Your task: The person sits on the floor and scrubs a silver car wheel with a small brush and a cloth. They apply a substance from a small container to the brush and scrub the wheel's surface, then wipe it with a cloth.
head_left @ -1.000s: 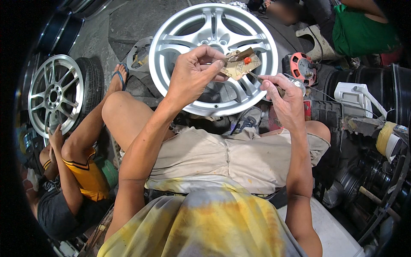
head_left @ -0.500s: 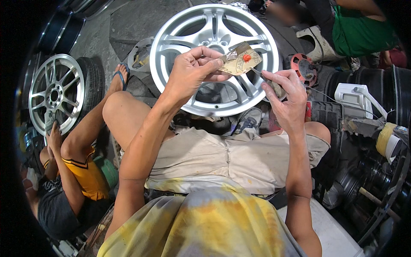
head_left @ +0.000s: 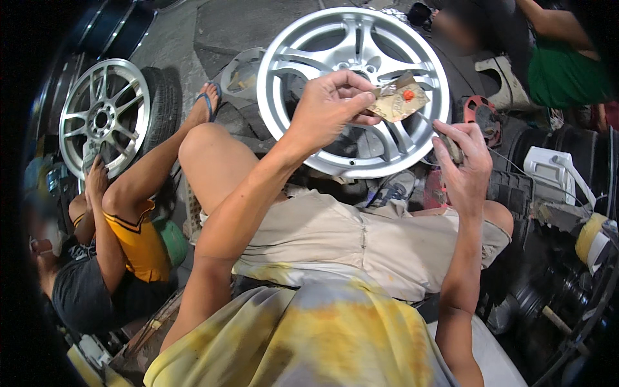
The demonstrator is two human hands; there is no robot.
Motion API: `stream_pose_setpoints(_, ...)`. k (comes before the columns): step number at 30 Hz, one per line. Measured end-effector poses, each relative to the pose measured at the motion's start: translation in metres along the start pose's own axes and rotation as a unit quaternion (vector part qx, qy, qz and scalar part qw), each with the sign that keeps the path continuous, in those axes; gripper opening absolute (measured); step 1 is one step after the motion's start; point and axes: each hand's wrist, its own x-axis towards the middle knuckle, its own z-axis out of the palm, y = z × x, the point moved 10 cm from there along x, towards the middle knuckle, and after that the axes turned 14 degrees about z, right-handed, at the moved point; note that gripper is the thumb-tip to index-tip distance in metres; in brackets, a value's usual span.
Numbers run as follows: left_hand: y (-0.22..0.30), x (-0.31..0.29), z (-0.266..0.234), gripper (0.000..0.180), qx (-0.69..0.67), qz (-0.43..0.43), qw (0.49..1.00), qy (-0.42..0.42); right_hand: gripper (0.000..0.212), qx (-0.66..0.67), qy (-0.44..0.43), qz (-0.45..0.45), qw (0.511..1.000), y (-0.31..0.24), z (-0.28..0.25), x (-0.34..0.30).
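My left hand point(head_left: 336, 106) pinches a tan piece of card point(head_left: 391, 109) between thumb and fingers. On the card lie an orange-red blob point(head_left: 408, 95) and some shiny grey stuff near my fingertips. My right hand point(head_left: 465, 155), to the right of the card, has its fingers closed on a thin metal tool point(head_left: 425, 119). The tool's tip points toward the card, a little apart from it; its handle is mostly hidden by my fingers. Below both hands lies a silver alloy wheel rim point(head_left: 271, 122), face up, in front of my knees.
At left, a person's hand point(head_left: 97, 174) touches another spoked wheel point(head_left: 103, 119) beside a tyre point(head_left: 161, 106). Another person in green point(head_left: 567, 74) sits at far right. A red reel point(head_left: 482, 119), a white box-like device point(head_left: 548, 171) and a yellow-and-white roll point(head_left: 590, 238) stand along the right.
The view has shifted, so everything sits further right. My right hand has drawn the tool's tip slightly away from the card. My left hand still holds the card.
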Motion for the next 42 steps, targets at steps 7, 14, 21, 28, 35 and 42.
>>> stream_pose_setpoints(7, 0.027, 0.008, -0.021, 0.019, 0.112, 0.057, 0.992, -0.001, 0.018, 0.061, -0.022, 0.108, 0.992, 0.047, 0.003, 0.004)
stream_pose_setpoints(14, 0.168, 0.067, -0.170, 0.013, 0.295, 0.205, 0.921, 0.151, 0.026, 0.165, -0.129, 0.232, 0.950, 0.104, 0.037, 0.005)
stream_pose_setpoints(21, 0.096, 0.046, -0.250, 0.022, 0.308, 0.090, 0.934, 0.160, 0.017, 0.188, -0.208, 0.252, 0.926, 0.082, 0.087, 0.011)
stream_pose_setpoints(28, 0.083, 0.050, -0.201, 0.016, 0.276, 0.008, 0.961, 0.011, 0.012, 0.222, -0.214, 0.137, 0.941, -0.004, 0.148, 0.049)
stream_pose_setpoints(35, 0.095, 0.044, -0.171, 0.020, 0.233, 0.013, 0.972, -0.004, 0.010, 0.177, -0.121, 0.036, 0.976, -0.079, 0.144, 0.079)
stream_pose_setpoints(42, 0.108, 0.040, -0.161, 0.019, 0.245, 0.056, 0.968, -0.020, 0.012, 0.177, -0.065, 0.038, 0.981, -0.084, 0.143, 0.072)
